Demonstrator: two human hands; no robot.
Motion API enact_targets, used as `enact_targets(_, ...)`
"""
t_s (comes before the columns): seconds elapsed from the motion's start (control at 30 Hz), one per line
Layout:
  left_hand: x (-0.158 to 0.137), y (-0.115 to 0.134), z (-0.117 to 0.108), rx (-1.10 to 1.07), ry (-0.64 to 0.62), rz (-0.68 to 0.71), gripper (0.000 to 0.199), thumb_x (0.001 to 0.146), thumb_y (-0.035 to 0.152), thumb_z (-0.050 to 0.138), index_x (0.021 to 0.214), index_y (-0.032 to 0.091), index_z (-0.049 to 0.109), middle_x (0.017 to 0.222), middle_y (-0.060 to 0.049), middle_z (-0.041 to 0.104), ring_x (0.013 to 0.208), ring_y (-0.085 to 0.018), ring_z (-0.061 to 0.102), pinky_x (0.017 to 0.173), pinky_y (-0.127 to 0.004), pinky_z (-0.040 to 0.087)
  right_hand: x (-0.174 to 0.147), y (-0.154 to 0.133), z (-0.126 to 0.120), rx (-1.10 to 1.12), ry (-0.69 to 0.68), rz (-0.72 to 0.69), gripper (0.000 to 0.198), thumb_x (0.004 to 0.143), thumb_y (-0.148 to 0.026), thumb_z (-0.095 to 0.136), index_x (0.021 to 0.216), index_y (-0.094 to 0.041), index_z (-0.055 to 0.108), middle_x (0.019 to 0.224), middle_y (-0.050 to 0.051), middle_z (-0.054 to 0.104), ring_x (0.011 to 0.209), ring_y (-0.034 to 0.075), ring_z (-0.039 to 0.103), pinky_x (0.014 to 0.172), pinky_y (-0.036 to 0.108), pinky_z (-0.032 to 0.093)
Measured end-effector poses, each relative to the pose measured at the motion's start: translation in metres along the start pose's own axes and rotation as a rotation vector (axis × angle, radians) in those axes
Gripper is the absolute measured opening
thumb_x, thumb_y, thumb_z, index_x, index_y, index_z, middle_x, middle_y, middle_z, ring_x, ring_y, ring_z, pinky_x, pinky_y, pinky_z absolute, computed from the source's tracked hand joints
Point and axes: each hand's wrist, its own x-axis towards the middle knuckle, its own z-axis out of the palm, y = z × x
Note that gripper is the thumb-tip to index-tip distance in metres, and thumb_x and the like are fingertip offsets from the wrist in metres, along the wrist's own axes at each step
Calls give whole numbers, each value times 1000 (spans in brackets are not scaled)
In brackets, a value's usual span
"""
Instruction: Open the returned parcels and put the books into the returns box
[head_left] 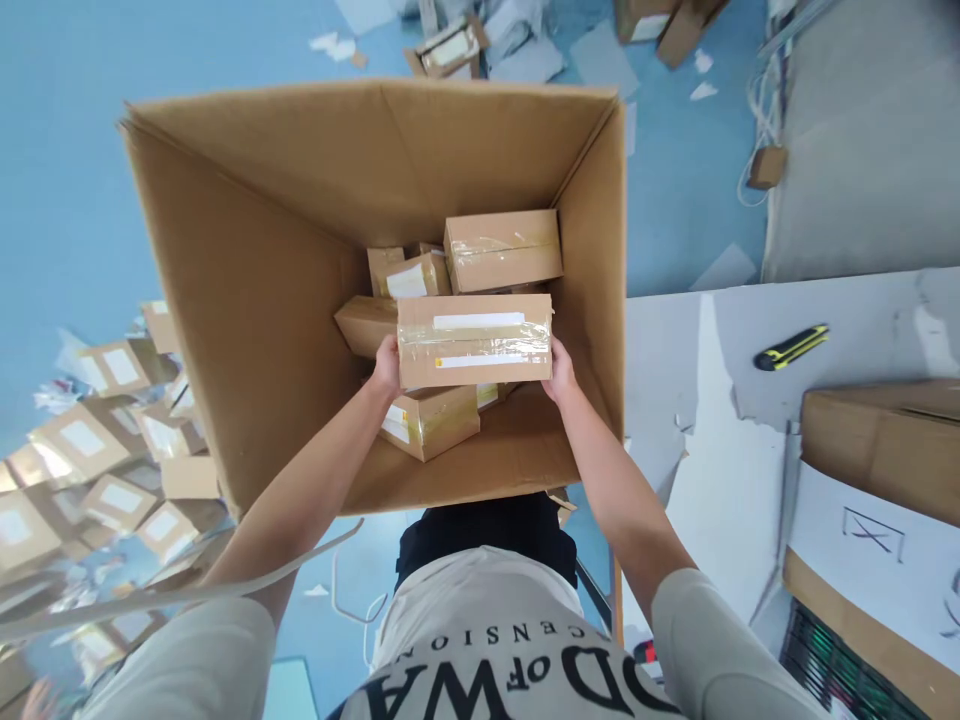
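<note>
Between my two hands is a taped cardboard box (474, 342) with white label strips on its upper face. My left hand (388, 367) grips its left end and my right hand (558, 372) its right end; most of the fingers are hidden behind the ends. Both arms reach down into a large open carton (247, 260). Inside it, below the held box, lie several smaller boxes, among them a taped box (504, 252) by the far right corner and a labelled box (435, 420) near the front wall.
Many labelled parcels (120, 368) are heaped on the blue floor to the left. On the right, a white table (675, 400) bears a yellow-black utility knife (791, 348) and a brown carton (885, 440). Paper scraps and opened boxes (450, 50) lie beyond the carton. A pale strap (225, 592) crosses my left arm.
</note>
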Motion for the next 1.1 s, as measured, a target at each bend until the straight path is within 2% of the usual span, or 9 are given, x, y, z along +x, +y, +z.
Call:
enact_targets(0.1,-43,18,7,22,-2,16,29,79,40,50,83,17,67,73,-4,71,82,-27,70,81,-40,56,-49,-25,5,-77,-55,-170,46,78,-56,57,114,-28,64,127,-2,65,135,23,43,113,44,35)
enact_targets(0.17,-72,25,12,43,-37,79,27,79,39,53,88,20,68,80,-3,72,90,-26,69,85,-40,54,-80,-35,9,-91,-27,-250,52,79,-61,54,118,-28,63,131,-1,62,137,23,40,113,45,34)
enact_targets(0.3,-118,30,23,68,-142,253,30,77,46,60,97,24,68,98,-2,73,108,-27,64,94,-38,50,-132,-38,14,0,73,-335,63,80,-70,45,121,-25,61,132,3,62,133,25,47,110,47,39)
enact_targets(0.4,-138,29,30,103,-174,254,34,77,53,59,94,25,68,97,-2,74,114,-28,61,97,-40,49,-160,-36,11,35,118,-386,61,81,-69,45,122,-27,60,130,2,63,132,23,48,108,46,42)
enact_targets(0.53,-147,24,36,145,-236,255,40,79,59,56,98,26,69,102,-1,74,121,-28,57,101,-39,48,-182,-34,3,43,130,-467,56,80,-69,47,115,-28,63,127,1,65,136,20,42,112,45,37)
enact_targets(0.73,-147,17,40,203,-299,252,47,77,62,59,105,26,69,107,-2,73,123,-30,56,101,-42,47,-196,-29,-9,110,163,-479,56,76,-68,54,113,-28,64,118,2,69,122,24,56,109,46,40)
enact_targets(0.87,-142,13,50,236,-368,262,49,72,61,66,108,27,67,110,-1,72,120,-28,58,100,-40,49,-208,-25,-19,100,239,-463,55,79,-66,51,114,-26,64,116,3,70,119,24,58,108,45,41)
enact_targets(0.97,-137,6,72,277,-425,239,44,73,61,65,102,28,68,104,0,73,117,-27,60,98,-39,50,-223,-25,-31,146,324,-510,55,78,-66,52,114,-26,64,115,3,70,120,25,57,107,45,41)
enact_targets(1.1,-140,-16,120,377,-546,181,40,76,60,62,97,27,69,100,0,74,114,-27,62,95,-39,52,-255,-26,-58,262,466,-583,57,75,-69,53,112,-27,63,113,2,70,115,26,60,103,45,45)
